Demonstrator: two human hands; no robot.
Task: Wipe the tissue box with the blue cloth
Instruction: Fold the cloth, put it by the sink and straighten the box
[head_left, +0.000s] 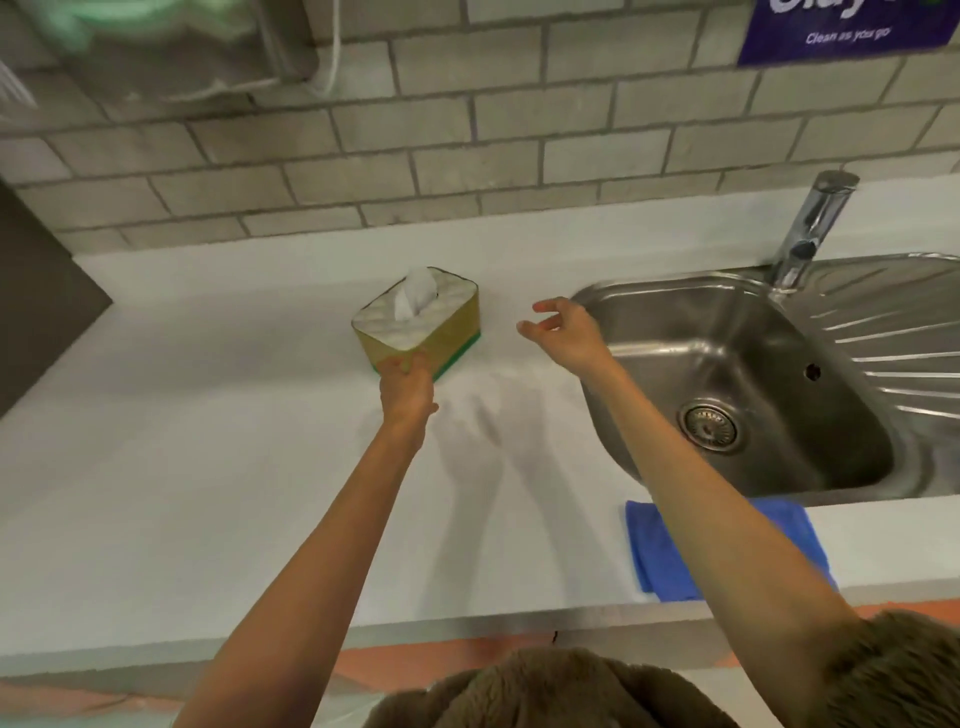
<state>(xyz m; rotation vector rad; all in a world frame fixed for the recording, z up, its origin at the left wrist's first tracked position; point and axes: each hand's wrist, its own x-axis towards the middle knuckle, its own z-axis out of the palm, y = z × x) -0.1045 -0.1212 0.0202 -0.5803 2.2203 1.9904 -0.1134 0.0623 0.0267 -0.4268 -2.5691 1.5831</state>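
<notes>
Our left hand grips the near corner of the tissue box, which sits on the white counter left of the sink; our right hand hovers open and empty beside it. We judge the box light and crushable, best held by its edges. The soft, limp blue cloth lies untouched at the counter's front edge, easiest pinched by a fold

A single wide-angle view is taken from the head, aimed forward and steeply down over the white counter toward the tiled wall. Both outstretched arms are framed close; the sink is cut off at the right edge.
</notes>
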